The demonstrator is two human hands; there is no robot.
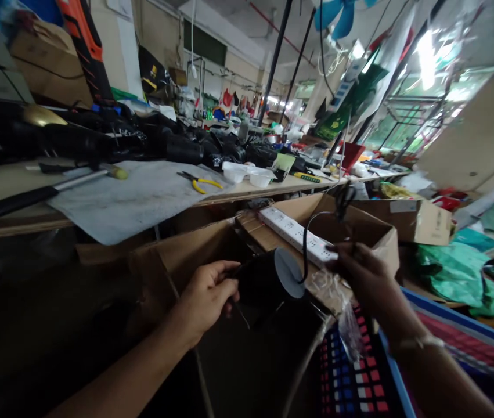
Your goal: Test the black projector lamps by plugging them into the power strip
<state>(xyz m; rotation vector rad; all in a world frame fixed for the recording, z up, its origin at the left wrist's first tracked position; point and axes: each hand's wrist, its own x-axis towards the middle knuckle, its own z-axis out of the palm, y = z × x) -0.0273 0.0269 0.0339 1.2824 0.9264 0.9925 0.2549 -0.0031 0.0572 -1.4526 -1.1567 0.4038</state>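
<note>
A black cylinder (255, 278) with a flat grey end face (289, 274) lies tilted over the dark space in front of me. My left hand (209, 296) is closed, its thumb and fingers pinching the cylinder's left end. A thin dark strip hangs below these fingers; its kind is unclear. From the grey end a black cable (306, 244) curves up to a blurred bundle above my right hand (362, 267). That hand is closed around the cable, its fingertips beside the end of a white power strip (294, 232).
Open cardboard boxes (316, 203) stand below the workbench edge. On the bench are yellow-handled pliers (201, 183), a grey cloth (137, 194), white plastic trays (247, 173) and many black parts. A plastic basket (355, 371) and crumpled clear plastic (338, 296) are at lower right.
</note>
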